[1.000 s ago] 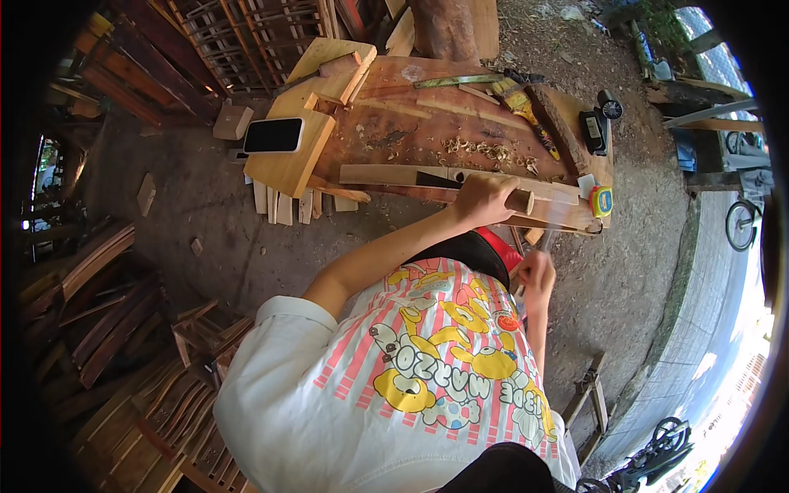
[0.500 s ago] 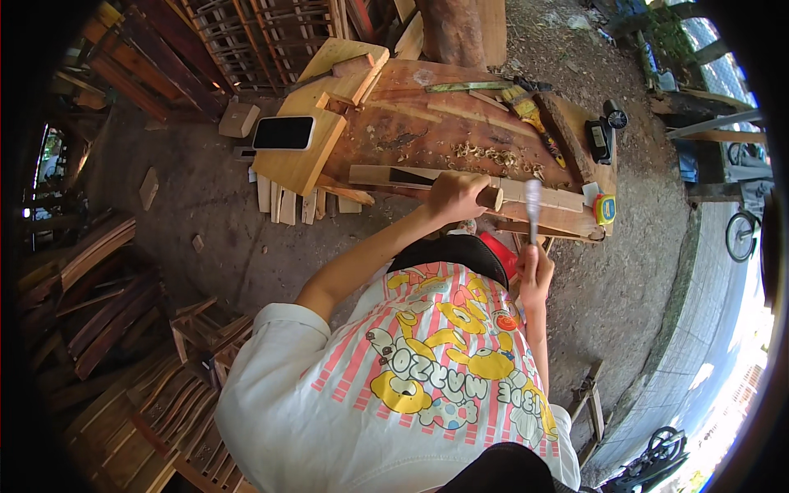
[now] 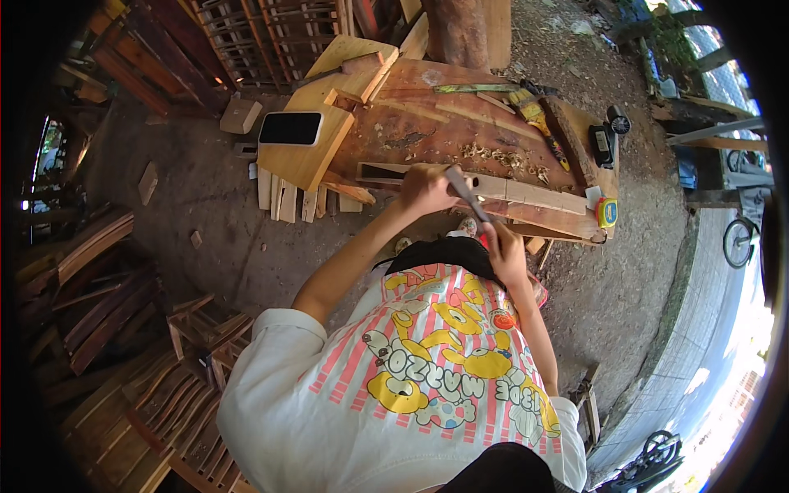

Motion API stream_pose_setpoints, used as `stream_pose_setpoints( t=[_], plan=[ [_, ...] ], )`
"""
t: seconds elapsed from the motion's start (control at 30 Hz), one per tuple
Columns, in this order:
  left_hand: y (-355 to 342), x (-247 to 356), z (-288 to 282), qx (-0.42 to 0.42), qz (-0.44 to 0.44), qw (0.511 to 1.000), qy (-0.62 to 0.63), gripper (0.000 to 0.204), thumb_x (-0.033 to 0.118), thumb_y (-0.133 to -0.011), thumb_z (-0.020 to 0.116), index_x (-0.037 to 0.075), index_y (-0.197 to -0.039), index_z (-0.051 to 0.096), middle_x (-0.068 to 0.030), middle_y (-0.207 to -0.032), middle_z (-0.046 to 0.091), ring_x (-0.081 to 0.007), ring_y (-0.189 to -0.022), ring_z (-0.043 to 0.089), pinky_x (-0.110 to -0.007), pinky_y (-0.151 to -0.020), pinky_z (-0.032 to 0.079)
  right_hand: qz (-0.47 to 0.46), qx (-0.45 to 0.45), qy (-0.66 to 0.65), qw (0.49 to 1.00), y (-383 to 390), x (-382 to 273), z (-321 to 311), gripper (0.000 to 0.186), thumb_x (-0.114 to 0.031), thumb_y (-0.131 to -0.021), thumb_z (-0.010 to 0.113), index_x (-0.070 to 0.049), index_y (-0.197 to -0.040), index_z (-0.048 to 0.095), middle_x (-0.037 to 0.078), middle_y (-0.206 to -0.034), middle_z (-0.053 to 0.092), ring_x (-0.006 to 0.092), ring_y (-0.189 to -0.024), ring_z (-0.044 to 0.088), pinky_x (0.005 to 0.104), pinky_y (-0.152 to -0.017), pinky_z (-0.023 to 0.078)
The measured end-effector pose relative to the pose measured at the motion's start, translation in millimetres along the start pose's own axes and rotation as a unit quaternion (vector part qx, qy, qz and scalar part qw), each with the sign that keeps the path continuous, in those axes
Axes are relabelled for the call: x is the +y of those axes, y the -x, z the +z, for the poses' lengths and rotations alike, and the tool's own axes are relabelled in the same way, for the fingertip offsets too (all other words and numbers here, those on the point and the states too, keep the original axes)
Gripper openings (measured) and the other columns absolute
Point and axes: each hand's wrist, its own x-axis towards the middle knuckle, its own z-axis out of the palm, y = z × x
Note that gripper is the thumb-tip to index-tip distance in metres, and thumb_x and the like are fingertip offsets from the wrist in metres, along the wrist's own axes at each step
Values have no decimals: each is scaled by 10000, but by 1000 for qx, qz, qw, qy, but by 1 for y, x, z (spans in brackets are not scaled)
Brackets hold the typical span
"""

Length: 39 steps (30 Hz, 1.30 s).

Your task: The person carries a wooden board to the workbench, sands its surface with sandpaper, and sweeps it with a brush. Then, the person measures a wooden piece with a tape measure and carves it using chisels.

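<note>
My left hand (image 3: pixel 426 191) is closed around the round wooden handle of a chisel, held low along a pale wooden strip (image 3: pixel 542 195) at the bench's near edge. The chisel's dark blade (image 3: pixel 382 172) seems to lie along the strip's left end; its tip is hard to make out. My right hand (image 3: pixel 505 251) grips a narrow dark metal bar-like tool (image 3: pixel 467 193). Its far end is up against my left hand and covers the end of the chisel handle, so I cannot tell whether they touch.
Wood shavings (image 3: pixel 497 154) lie on the bench (image 3: pixel 411 115). A phone (image 3: pixel 291 128) rests on a wooden block at left, with a hammer-like tool (image 3: pixel 341 70) behind. Rightward are a brush (image 3: pixel 534 115), a tape measure (image 3: pixel 606 212) and a black device (image 3: pixel 602 146). Stacked chairs (image 3: pixel 181 411) stand lower left.
My right hand has moved left and a little up, swinging the metal tool from upright to leaning left, over the chisel handle's end. My left hand has shifted slightly left with the chisel.
</note>
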Motion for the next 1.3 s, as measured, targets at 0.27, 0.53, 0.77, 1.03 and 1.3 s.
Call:
stream_pose_setpoints(
  t=[0.27, 0.53, 0.77, 1.03, 1.3],
  plan=[
    [-14, 8, 25, -9, -11, 1000, -8, 334, 304, -651, 808, 69, -746, 590, -96, -624, 612, -259, -562, 643, -378, -491, 486, 111, 118, -147, 976, 31, 12, -39, 444, -352, -1020, 420, -78, -671, 448, -57, -556, 366, 29, -478, 302, 219, -416, 229],
    [-70, 99, 126, -38, -6, 991, 127, 246, 209, -666, 759, 70, -796, 603, -119, -698, 628, -292, -623, 645, -387, -556, 500, 137, 273, -125, 944, 83, 32, -98, 442, -332, -1027, 404, -81, -666, 441, -51, -544, 370, 20, -451, 299, 209, -396, 200],
    [-80, 122, 147, -82, 16, 984, 156, 300, 173, -619, 763, 49, -811, 569, -140, -694, 613, -325, -685, 636, -411, -609, 497, 145, 378, -187, 895, 91, 37, -102, 475, -421, -1013, 401, -89, -677, 449, -45, -516, 361, 30, -412, 284, 210, -372, 168],
    [-80, 120, 139, -67, 14, 984, 167, 362, 171, -580, 796, 43, -838, 577, -134, -717, 617, -319, -702, 639, -407, -627, 498, 174, 333, -300, 877, 68, 32, -98, 478, -406, -1023, 381, -76, -684, 450, -49, -516, 362, 31, -418, 276, 211, -388, 169],
    [-75, 108, 137, -99, 10, 986, 138, 354, 173, -595, 794, 51, -838, 568, -127, -733, 619, -322, -714, 641, -414, -636, 502, 199, 256, -231, 917, 65, 46, -96, 484, -391, -1024, 388, -91, -646, 418, -52, -507, 344, 30, -425, 280, 210, -392, 178]
  ],
)
